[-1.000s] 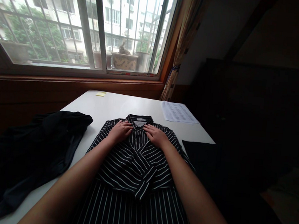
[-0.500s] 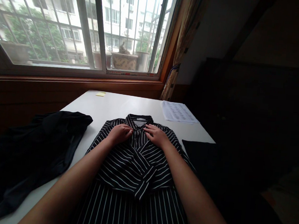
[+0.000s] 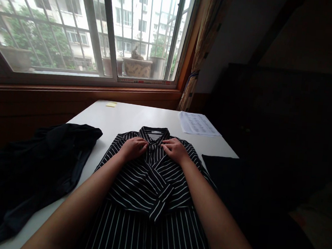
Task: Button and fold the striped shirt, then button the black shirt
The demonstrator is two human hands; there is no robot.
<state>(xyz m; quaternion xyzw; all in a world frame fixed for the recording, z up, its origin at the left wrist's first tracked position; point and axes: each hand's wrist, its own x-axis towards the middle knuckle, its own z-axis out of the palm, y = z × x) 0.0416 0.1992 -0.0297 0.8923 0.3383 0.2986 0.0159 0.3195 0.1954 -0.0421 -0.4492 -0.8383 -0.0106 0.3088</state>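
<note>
A black shirt with white stripes point(image 3: 148, 185) lies front up on the white table, its collar pointing away from me. Both sleeves are folded across the chest, and one cuff point(image 3: 158, 210) rests near the middle. At the left collar point, my left hand point(image 3: 134, 148) has its fingers bent and closed on the fabric. My right hand point(image 3: 175, 149) pinches the right collar point in the same manner. Between the hands, the collar point(image 3: 154, 131) stands slightly raised around a pale label. Parts of both shoulders are hidden under my hands.
On the left of the white table point(image 3: 143, 116) lies a crumpled dark garment point(image 3: 48, 160). A dark folded cloth point(image 3: 223, 169) lies at the right edge. Printed sheets point(image 3: 198, 123) and a yellow sticky note point(image 3: 111, 104) sit toward the back, below the window point(image 3: 145, 32).
Fingers that lay stretched over the collar points have curled in, first on the left hand, then on the right. The shirt has stayed in place.
</note>
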